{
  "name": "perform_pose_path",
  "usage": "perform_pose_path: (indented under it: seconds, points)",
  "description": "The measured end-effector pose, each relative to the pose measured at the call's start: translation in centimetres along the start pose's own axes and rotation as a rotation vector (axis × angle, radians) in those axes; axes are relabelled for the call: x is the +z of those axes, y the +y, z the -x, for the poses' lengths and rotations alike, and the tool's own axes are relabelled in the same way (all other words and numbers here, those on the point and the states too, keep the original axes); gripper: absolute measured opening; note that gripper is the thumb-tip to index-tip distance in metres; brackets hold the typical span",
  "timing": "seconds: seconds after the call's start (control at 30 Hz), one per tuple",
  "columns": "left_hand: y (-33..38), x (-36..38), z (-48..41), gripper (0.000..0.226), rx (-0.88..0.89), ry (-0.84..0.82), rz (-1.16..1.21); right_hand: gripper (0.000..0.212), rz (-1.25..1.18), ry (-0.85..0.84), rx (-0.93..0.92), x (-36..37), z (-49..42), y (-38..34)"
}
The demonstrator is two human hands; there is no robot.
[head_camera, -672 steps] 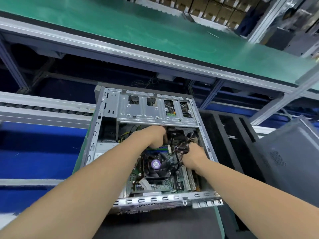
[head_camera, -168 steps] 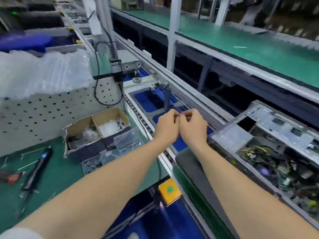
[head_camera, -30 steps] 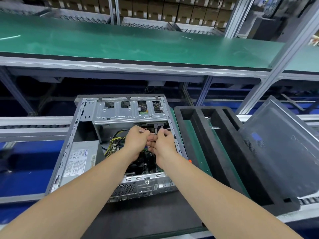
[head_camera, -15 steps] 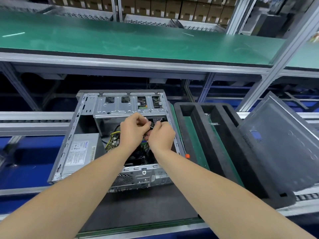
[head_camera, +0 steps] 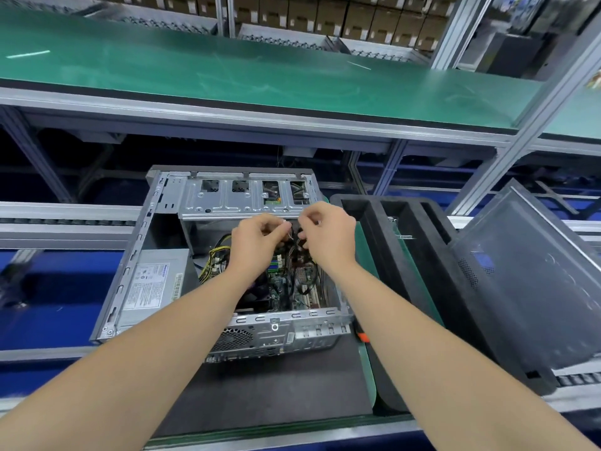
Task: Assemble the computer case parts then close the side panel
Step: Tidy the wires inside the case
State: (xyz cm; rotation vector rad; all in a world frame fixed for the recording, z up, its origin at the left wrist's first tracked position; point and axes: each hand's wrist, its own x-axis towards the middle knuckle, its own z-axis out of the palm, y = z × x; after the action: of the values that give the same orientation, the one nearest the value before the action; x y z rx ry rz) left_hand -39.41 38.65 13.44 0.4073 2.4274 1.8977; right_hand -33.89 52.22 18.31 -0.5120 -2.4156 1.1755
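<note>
The open computer case [head_camera: 130, 271] lies on its side on a black mat [head_camera: 276, 388]. Inside it I see the drive cage [head_camera: 240, 203], the grey power supply [head_camera: 153, 284] and the motherboard [head_camera: 286, 284] with black cables. My left hand [head_camera: 257, 245] and my right hand [head_camera: 328, 236] hover just below the drive cage, a small gap between them. Each pinches an end of a thin pale cable tie [head_camera: 290, 235] by the black cables. The dark grey side panel [head_camera: 536, 288] leans at the right, apart from the case.
A black foam tray [head_camera: 409, 255] with long slots stands between the case and the side panel. A small orange tip [head_camera: 361, 336] shows at the case's near right corner. A green shelf [head_camera: 227, 76] on an aluminium frame overhangs behind. Roller rails run left.
Both hands have risen from over the motherboard towards the drive cage. They were touching; now they are slightly apart with the thin tie between their fingertips.
</note>
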Motion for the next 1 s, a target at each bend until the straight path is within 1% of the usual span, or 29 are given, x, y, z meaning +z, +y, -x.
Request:
perform_pose_path:
  seconds: [0.07,0.13,0.23,0.33,0.43,0.53,0.73,0.83,1.0]
  points:
    - [-0.1,0.1,-0.1,0.003,-0.045,-0.001,0.106,0.005,-0.101,-0.103,0.033,-0.8,-0.4,0.4]
    - [-0.4,0.0,-0.4,0.008,-0.081,-0.004,0.210,0.003,-0.169,-0.173,0.056,-0.8,-0.8,0.7]
    - [-0.8,-0.3,-0.7,0.006,-0.066,-0.025,0.189,0.003,-0.338,-0.265,0.127,-0.5,-1.4,0.7]
    - [-0.9,-0.4,-0.9,0.015,-0.069,-0.069,0.236,0.009,-0.497,-0.383,0.186,-0.8,-2.2,0.7]
    - [-0.8,-0.4,-0.9,0.014,-0.104,-0.139,0.364,0.008,-0.477,-0.484,0.191,-1.2,-3.0,1.0]
    - [-0.7,-0.5,-1.1,0.010,-0.120,-0.141,0.430,0.007,-0.411,-0.474,0.197,-1.1,-3.4,1.3]
    - [-0.7,-0.5,-1.3,0.009,-0.106,-0.127,0.430,0.013,-0.336,-0.494,0.168,-0.8,-3.7,1.6]
    - [-0.7,-0.5,-1.2,0.010,-0.078,-0.143,0.405,0.013,-0.345,-0.492,0.161,-0.7,-3.7,1.7]
    - [-0.6,-0.4,-1.1,0.012,-0.064,-0.149,0.423,0.010,-0.428,-0.479,0.171,-0.8,-3.8,2.0]
